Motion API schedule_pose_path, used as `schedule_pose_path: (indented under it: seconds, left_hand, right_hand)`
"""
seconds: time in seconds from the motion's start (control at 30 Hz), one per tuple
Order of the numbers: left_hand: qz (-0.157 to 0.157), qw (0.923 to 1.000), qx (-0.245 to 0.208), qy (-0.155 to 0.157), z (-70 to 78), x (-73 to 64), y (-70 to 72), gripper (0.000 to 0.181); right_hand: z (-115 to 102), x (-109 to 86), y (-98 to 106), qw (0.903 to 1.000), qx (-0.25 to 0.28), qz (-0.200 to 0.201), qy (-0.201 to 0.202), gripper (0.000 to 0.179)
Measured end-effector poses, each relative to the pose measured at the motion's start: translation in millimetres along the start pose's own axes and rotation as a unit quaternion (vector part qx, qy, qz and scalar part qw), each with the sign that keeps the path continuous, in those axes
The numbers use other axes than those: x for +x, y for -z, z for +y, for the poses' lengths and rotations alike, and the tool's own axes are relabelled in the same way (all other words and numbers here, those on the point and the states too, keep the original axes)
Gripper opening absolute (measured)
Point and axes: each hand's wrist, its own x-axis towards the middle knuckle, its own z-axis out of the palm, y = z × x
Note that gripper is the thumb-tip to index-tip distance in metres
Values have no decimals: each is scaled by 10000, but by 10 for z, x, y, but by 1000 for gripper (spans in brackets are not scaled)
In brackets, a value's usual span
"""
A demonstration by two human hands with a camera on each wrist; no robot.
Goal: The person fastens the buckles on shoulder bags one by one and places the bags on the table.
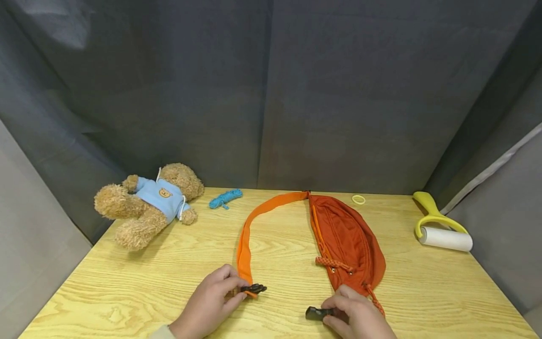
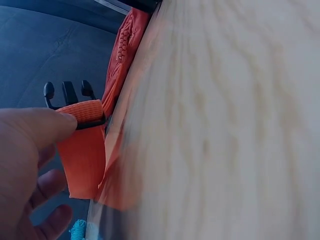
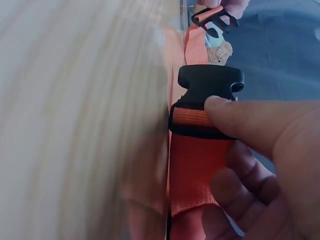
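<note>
An orange-red waist bag (image 1: 345, 235) lies on the wooden table, its orange strap (image 1: 245, 235) curving round to the left. My left hand (image 1: 216, 299) pinches the black pronged buckle half (image 2: 75, 95) at the strap's end, thumb on the webbing loop. In my right hand (image 1: 357, 313) is the black socket half of the buckle (image 3: 207, 85), gripped between thumb and fingers beside the bag's lower end. The two halves are apart, with a stretch of table between them, prongs and socket turned toward each other.
At the back left a teddy bear (image 1: 163, 197) in a blue top lies on its side, near a bundle of blue cord (image 1: 225, 198). A yellow ring (image 1: 358, 196) lies behind the bag. On the right is a lint roller (image 1: 444, 238) with a yellow handle. Dark curtain (image 1: 338, 94) closes the back.
</note>
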Motion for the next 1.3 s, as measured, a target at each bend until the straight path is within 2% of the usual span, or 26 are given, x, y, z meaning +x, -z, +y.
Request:
schedule_pose_path:
  seconds: [0.07,0.23,0.33,0.57,0.8,1.0,1.3]
  left_hand:
    - [38,10000,89,-11,3,8,-8,23]
    - [-137,9999,-13,97,15,23,-10,18]
    - [-209,9997,-100,94,22,26,-9,18]
    - [-299,9992,-176,193,44,29,-8,17]
    - [-186,9995,-203,173,57,36,-19,17]
    - [-336,9986,-341,229,59,40,-19,21]
    - [-194,9995,-241,-38,59,47,-70,22]
  right_hand:
    - [-1,2,-24,9997,-7,213,114,25]
    - [2,7,-87,9948,-12,886,506,34]
    - [-2,13,-105,9919,33,1098,633,37]
    - [-48,38,-109,9964,247,738,326,33]
    - [-91,42,-137,9974,217,655,205,34]
    - [-138,60,-146,9982,197,544,-123,33]
    - [-190,102,-162,9983,278,342,-372,28]
